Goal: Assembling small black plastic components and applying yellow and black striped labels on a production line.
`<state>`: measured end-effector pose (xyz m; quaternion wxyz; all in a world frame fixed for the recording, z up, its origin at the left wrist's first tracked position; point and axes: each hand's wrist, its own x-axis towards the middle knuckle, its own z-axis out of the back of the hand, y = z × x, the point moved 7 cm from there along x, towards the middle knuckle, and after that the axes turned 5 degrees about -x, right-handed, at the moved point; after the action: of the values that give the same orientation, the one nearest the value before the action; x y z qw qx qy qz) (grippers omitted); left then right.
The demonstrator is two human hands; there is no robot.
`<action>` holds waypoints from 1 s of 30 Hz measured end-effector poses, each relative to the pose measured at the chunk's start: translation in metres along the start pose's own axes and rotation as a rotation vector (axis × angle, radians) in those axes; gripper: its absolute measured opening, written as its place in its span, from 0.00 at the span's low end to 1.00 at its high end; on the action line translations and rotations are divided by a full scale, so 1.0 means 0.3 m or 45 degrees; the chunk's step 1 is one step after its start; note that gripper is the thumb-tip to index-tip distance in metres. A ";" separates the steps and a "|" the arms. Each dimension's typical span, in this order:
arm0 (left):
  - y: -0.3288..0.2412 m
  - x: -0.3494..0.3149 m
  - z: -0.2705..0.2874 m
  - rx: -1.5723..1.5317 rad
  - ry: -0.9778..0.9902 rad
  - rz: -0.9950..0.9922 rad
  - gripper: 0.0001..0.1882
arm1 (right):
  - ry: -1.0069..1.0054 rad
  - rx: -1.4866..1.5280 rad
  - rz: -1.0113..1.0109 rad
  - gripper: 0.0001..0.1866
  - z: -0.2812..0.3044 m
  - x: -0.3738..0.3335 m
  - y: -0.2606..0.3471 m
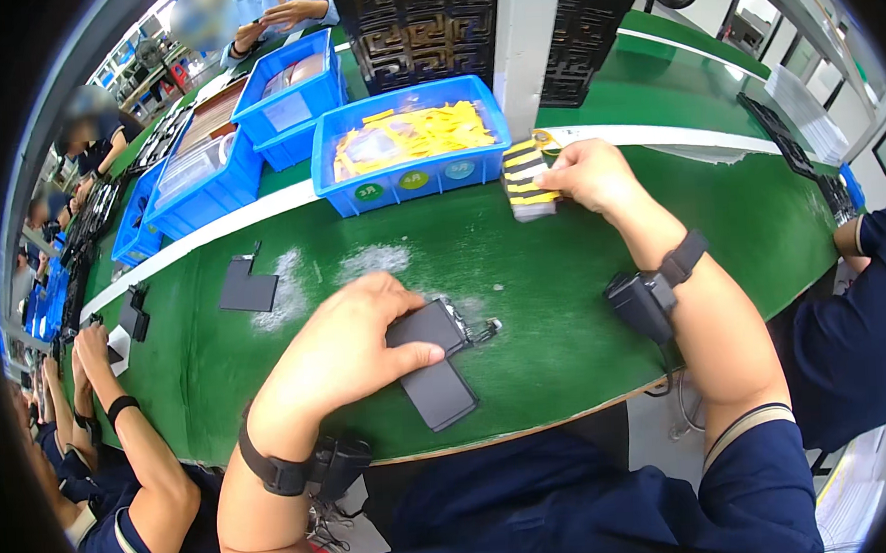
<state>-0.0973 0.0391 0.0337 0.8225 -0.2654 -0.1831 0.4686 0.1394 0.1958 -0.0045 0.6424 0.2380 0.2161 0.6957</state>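
The dark-grey, L-shaped flat pack (439,392) lies low at the centre of the glossy green worktop (602,258), near its front edge, with the left hand (351,331) over its upper left part. A small white-tipped connector (494,325) sticks out from the pack's right side, beside a strip of exposed parts.

The left hand grips the pack: the thumb lies flat across its face and the index finger bends at the far edge, while the other fingers are partly hidden. The right hand (598,173) is well apart from it, up by the square white metal post (526,52). Its thumb and index finger close in a pinch on the side of a black-and-yellow striped stack of strips (524,172); its remaining fingers curl in, and their tips cannot be made out.

Just left of that stack stands a blue rectangular plastic bin (492,159) with 3 round stickers on its front, holding a loose heap of yellow pieces (440,128). A 2nd dark-grey L-shaped pack (248,287) rests farther left on the worktop, next to a pale powdery patch (286,297). Each wrist carries a black band with a box-like device.
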 end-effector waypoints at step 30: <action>0.238 0.043 0.048 0.133 -0.387 0.370 0.16 | 0.092 1.105 0.296 0.07 -0.076 -0.235 0.365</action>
<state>-0.1468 0.0842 0.0023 0.7218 -0.1724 -0.2403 0.6257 0.0431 0.1166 0.0400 0.3927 0.4835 0.4821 0.6161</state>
